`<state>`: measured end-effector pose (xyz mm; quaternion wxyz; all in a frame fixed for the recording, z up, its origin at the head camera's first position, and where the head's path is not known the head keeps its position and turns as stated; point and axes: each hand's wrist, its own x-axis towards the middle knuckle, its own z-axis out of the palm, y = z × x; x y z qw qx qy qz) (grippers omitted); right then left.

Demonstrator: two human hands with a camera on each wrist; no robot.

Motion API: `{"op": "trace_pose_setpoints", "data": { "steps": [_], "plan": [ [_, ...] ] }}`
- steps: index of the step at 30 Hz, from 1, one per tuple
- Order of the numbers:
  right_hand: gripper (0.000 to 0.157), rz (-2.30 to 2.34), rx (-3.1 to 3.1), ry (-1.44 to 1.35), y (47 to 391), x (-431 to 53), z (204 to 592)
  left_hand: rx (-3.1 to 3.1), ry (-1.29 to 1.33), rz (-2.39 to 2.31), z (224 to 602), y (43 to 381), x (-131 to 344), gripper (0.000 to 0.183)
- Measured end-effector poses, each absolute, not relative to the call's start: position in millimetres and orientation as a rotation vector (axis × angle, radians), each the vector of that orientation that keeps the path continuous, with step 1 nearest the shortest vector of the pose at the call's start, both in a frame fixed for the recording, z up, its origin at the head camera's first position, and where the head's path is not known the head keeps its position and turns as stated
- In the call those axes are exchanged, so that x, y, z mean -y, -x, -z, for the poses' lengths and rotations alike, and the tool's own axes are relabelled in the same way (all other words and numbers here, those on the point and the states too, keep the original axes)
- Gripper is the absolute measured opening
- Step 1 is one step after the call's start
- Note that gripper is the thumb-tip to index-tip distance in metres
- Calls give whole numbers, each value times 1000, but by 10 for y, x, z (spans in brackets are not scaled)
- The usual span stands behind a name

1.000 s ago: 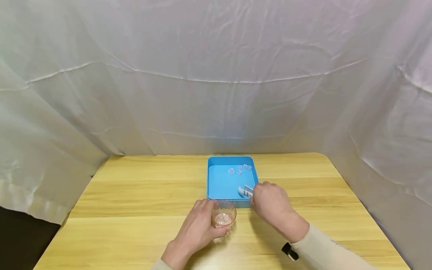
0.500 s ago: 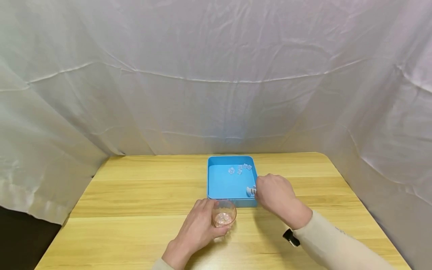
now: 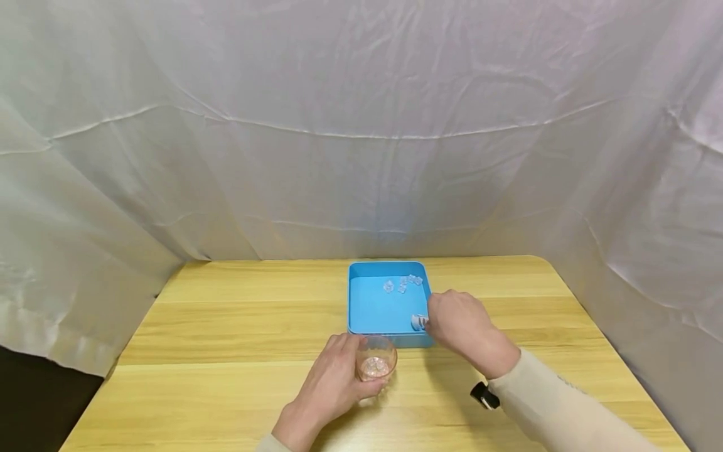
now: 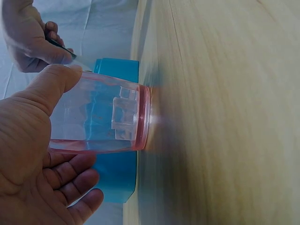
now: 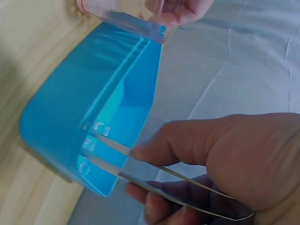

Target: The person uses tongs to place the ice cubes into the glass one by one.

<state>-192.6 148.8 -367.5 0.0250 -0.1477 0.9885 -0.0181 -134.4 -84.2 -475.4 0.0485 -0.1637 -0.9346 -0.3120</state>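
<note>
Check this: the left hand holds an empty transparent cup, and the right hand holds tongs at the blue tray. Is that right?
Not quite: the transparent cup isn't empty. The left wrist view shows clear pieces at its bottom. The rest is right.

A desk [image 3: 226, 389] spreads out in front of me, its yellowish wood grain running in light and dark bands from nine o'clock to three, with a rounded far corner at two. At twelve, a wrinkled, silvery-grey back cloth [image 3: 361, 182] hangs right behind the far edge, crossed by a long, sagging crease [image 3: 395, 137]. More cloth slants down at ten, the left drape [image 3: 73, 251], and at two, the right drape [image 3: 649, 251]. Between eight and nine, under the left hem, sits a dark patch [image 3: 39, 402].
</note>
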Motion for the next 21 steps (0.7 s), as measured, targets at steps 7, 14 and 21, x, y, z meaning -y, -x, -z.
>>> {"op": "trace_pose_setpoints", "data": {
  "steps": [7,14,21],
  "plan": [
    [35,110,-3159,530,1963,-1545,3838,2853,490,942,4763,1348,842,72],
    [31,123,-3203,539,1961,-1631,3961,2843,495,919,4773,1344,844,71],
    [29,144,-3235,468,1912,-1718,4052,2839,495,924,4771,1342,838,71]
  ]
}}
